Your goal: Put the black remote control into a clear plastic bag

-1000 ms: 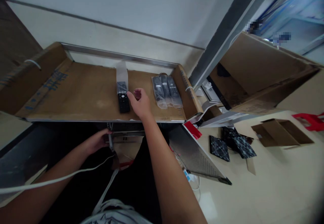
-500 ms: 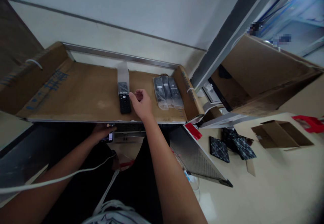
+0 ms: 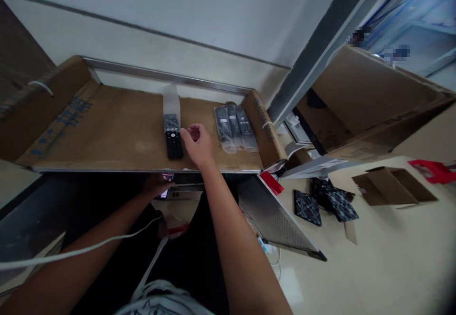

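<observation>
A black remote control [image 3: 174,145] lies on the cardboard-lined shelf, its far half inside a clear plastic sleeve [image 3: 171,101]. Just to its right my right hand [image 3: 198,146] rests on the cardboard, fingers loosely curled, thumb apart from them and close to the remote's edge. Nothing shows in that hand. Below the shelf's front edge, my left hand [image 3: 155,185] is closed around a phone with a lit screen [image 3: 164,194]; the shelf partly hides it. Several remotes in plastic sleeves [image 3: 235,127] lie side by side farther right.
Cardboard [image 3: 117,125] lines the shelf and rises at both ends. A large open carton [image 3: 377,101] stands to the right. On the floor are dark patterned packets [image 3: 307,207] and another carton [image 3: 399,186]. A white cable [image 3: 89,248] crosses over my left forearm.
My left hand has moved right with the phone, under the shelf's edge. My right hand and the remotes stay put; the view has shifted slightly.
</observation>
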Demonstrator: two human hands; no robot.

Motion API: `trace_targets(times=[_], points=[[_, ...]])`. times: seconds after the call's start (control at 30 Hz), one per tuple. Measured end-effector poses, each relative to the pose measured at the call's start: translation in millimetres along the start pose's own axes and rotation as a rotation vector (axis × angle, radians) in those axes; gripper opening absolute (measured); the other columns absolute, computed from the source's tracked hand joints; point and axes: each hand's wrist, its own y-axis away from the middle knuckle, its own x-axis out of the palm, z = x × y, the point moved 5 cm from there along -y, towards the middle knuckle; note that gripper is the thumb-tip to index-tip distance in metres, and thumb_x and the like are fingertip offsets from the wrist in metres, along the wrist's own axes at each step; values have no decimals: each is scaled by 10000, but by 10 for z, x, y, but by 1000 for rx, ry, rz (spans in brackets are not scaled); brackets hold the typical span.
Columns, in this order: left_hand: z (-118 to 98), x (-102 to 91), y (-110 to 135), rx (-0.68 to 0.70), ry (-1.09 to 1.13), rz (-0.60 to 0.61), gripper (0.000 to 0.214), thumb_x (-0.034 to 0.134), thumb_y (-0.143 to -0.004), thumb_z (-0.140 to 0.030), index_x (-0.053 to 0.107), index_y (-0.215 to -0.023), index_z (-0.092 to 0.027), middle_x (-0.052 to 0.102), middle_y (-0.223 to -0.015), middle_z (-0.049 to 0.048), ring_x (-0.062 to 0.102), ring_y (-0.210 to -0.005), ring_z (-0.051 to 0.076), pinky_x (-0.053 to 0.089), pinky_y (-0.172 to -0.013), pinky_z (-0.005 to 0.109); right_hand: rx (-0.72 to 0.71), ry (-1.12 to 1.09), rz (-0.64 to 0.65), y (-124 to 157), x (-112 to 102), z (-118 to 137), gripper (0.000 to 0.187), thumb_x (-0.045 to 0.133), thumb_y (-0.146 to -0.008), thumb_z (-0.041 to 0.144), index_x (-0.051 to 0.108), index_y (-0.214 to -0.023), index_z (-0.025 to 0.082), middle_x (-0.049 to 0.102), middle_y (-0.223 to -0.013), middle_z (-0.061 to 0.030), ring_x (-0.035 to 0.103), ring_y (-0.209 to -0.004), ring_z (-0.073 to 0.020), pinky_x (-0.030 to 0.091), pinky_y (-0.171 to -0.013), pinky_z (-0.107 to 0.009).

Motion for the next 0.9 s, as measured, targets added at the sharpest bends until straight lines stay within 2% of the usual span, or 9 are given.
trace_targets(times=[0.13,0.3,0.4,0.5,0.57,0.63,0.73,0.8,0.9], points=[[74,43,-63,18,-182,16,312,622,-777,-479,678,-737,-176,705,-802,110,680,-953,304,477,-813,318,-9,-21,-14,10,3,-19,394,668,-809,569,575,-977,225,686,-979,-50,665,-923,-179,529,-856,-343],[29,32,-32,2,-183,11,289,638,-762,-450,702,-812,-172,711,-817,87,679,-950,271,484,-802,287,-3,-42,-19,-40,0,4,395,680,-802,546,580,-966,201,677,-932,-35,656,-878,-158,522,-821,-307],[-11,8,1,-17,-172,14,297,622,-777,-454,705,-826,-173,714,-846,72,682,-919,249,485,-778,279,-56,-38,-87,16,-81,137,314,640,-851,485,596,-934,185,668,-868,-27,641,-804,-144,512,-765,-279],[-42,-29,28,-20,-173,25,305,600,-805,-460,698,-793,-171,707,-819,66,686,-884,249,484,-752,282,-160,48,-223,394,-183,268,244,532,-934,405,620,-888,182,635,-773,-16,603,-718,-133,494,-727,-266],[-53,-55,45,-21,-172,29,308,595,-821,-454,695,-788,-164,700,-797,68,685,-889,257,485,-752,285,-199,117,-182,805,-138,208,217,532,-933,362,650,-898,183,634,-748,-18,596,-684,-134,492,-714,-262],[-49,-68,60,-30,-158,21,317,606,-824,-449,699,-836,-146,707,-831,81,683,-912,269,490,-754,294,-138,161,-10,1216,15,-59,203,529,-926,318,687,-953,193,673,-776,-32,631,-703,-148,509,-721,-263],[3,-47,73,-69,-62,-21,364,656,-794,-447,700,-947,-119,722,-924,104,683,-933,275,505,-755,301,120,216,147,1633,241,-723,364,491,-926,266,631,-1255,194,736,-868,-53,692,-754,-182,557,-757,-296],[10,-13,75,0,25,-74,358,669,-783,-403,701,-1008,-127,725,-1013,104,677,-997,266,513,-816,300,172,271,186,1726,369,-1091,470,539,-906,300,575,-1358,176,716,-1139,-115,669,-1079,-242,516,-984,-385],[-13,63,89,161,45,-119,336,646,-773,-306,695,-1072,-160,703,-1151,91,642,-1121,257,488,-956,323,231,217,251,1726,537,-1445,534,530,-926,346,513,-1428,168,606,-1367,-138,579,-1263,-256,457,-1081,-431]])
